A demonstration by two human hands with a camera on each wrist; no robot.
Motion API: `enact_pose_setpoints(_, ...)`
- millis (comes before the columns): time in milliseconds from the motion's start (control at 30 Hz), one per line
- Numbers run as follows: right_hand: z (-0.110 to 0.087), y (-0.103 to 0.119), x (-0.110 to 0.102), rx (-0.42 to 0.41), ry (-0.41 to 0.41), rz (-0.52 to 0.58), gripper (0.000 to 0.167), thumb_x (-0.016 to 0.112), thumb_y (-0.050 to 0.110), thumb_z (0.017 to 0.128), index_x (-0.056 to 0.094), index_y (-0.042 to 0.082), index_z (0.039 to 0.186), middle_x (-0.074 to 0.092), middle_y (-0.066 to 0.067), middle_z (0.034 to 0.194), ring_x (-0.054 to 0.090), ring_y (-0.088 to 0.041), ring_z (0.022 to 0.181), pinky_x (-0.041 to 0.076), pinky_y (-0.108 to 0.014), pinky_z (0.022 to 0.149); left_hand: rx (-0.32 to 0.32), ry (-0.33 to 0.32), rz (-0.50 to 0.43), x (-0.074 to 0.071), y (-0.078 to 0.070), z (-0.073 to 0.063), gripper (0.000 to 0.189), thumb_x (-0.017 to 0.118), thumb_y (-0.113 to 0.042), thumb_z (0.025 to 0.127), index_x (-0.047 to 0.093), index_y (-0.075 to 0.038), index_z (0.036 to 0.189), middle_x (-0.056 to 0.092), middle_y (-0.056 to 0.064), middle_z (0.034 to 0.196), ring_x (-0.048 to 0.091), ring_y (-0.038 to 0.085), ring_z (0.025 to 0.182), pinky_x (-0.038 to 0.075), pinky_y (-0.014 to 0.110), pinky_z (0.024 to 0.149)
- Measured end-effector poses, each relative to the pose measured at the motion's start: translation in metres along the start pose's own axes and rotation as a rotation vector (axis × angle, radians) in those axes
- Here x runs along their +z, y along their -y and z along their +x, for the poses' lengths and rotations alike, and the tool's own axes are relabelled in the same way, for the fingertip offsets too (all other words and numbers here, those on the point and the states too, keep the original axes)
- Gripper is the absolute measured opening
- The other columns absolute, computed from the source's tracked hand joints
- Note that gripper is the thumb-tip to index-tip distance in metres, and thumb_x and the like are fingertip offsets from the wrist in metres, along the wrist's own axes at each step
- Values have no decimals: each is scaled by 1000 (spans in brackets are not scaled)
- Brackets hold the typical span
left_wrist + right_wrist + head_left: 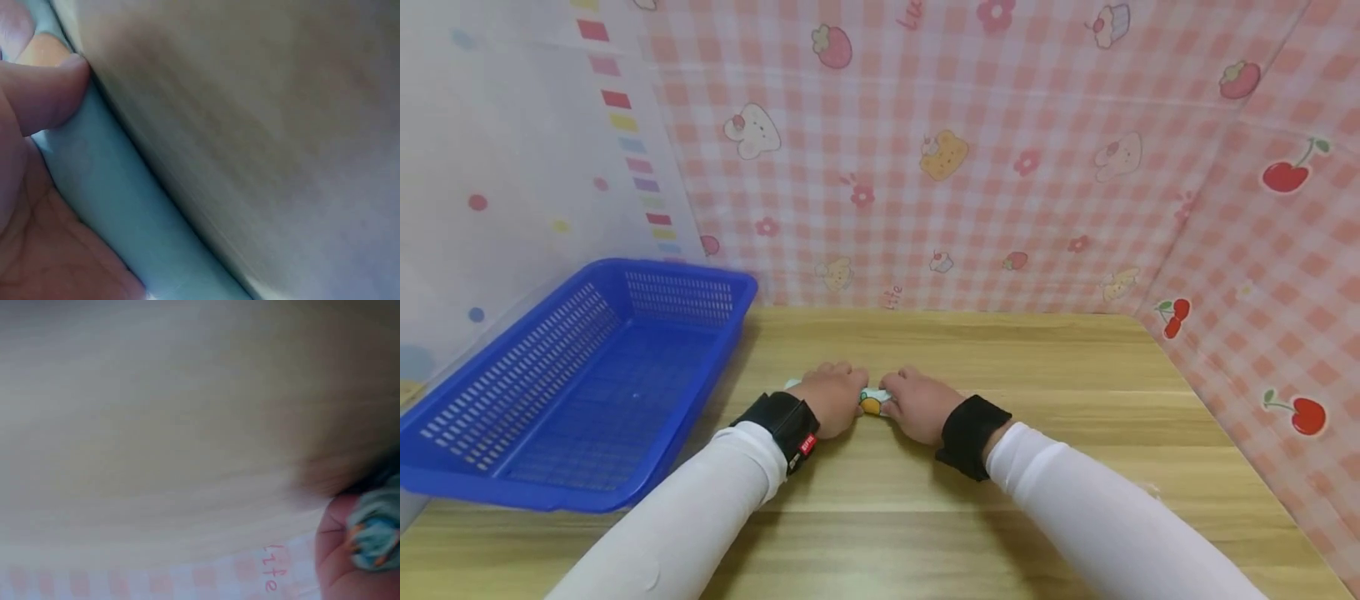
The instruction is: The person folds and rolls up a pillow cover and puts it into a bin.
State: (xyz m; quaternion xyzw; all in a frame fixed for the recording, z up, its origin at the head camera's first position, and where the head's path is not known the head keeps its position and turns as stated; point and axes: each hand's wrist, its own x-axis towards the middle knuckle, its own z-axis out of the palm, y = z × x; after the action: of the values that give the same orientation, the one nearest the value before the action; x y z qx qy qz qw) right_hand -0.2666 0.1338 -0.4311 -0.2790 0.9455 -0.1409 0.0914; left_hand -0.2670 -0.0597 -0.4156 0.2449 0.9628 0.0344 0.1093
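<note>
A slim roll of pale blue printed sheet [874,402] lies crosswise on the wooden table, with an orange patch showing between the two hands. My left hand [833,400] grips its left part. In the left wrist view, the thumb [53,90] presses on the smooth blue roll [125,187], and the palm lies along it. My right hand [922,406] holds the other end, close to the left one. The right wrist view shows the wound end of the roll [375,537] against the palm. Whether it is cloth or plastic, I cannot tell.
A blue slotted plastic basket [617,392] stands on the left side of the wooden table [1060,358]. Behind the table hangs a pink checked wall cover [887,208], which continues along the right side. A white dotted cover [512,150] is at the left.
</note>
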Motion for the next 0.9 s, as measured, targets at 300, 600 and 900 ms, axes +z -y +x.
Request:
enact_pose_setpoints(300,-5,11,-5,15,51,-37,22,65,33,105,56,13,100,57,1,88,51,-15,74,45,-30,72,9,29,-51,-3,3,-3,21,65,-31,104,58,-14,115,58,2,107,54,23,101,49,44,95)
enact_pose_setpoints(600,-1,9,-9,23,110,-28,21,60,29,107,57,12,96,55,1,83,50,-16,74,43,-30,73,52,-46,-25,5,-1,-1,33,70,-43,100,56,-18,116,56,0,106,53,21,100,46,43,95)
enact_pose_setpoints(900,3,2,-7,-26,121,15,21,66,33,104,60,13,100,61,3,87,56,-14,80,50,-34,80,56,-17,12,1,-13,-1,23,64,-37,105,58,-15,110,61,1,103,59,24,102,48,47,96)
